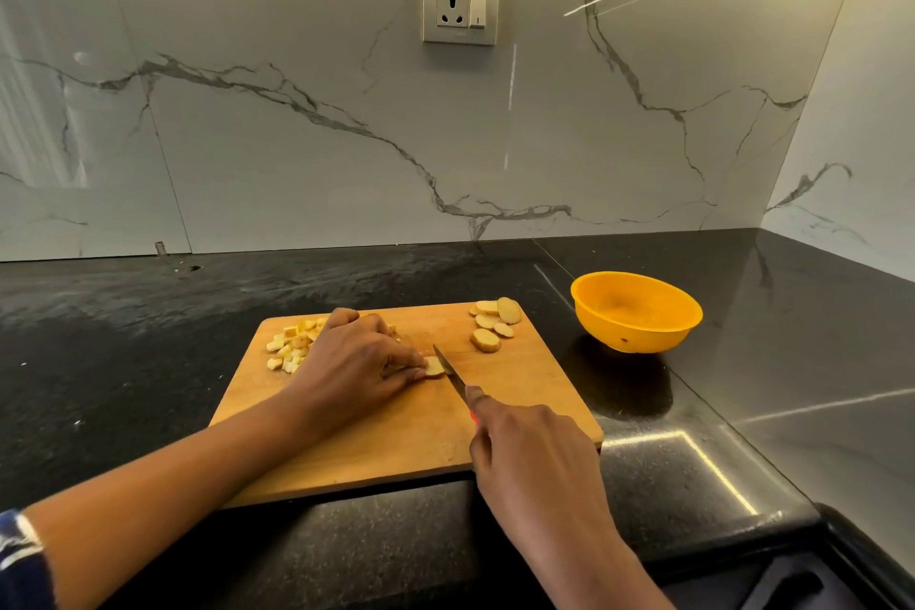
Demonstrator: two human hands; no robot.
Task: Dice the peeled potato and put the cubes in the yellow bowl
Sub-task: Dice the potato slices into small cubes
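On the wooden cutting board my left hand pinches a small potato piece with its fingertips. My right hand grips a knife by a red handle, index finger along the back of the blade, whose edge is down against the piece's right side. A pile of potato cubes lies at the board's far left, partly hidden behind my left hand. Several round potato slices lie at the far right corner. The yellow bowl stands on the counter right of the board; nothing shows inside it.
The board lies on a black stone counter against a marble wall with a socket. A side wall closes the corner at the right. A dark sink edge shows at the bottom right.
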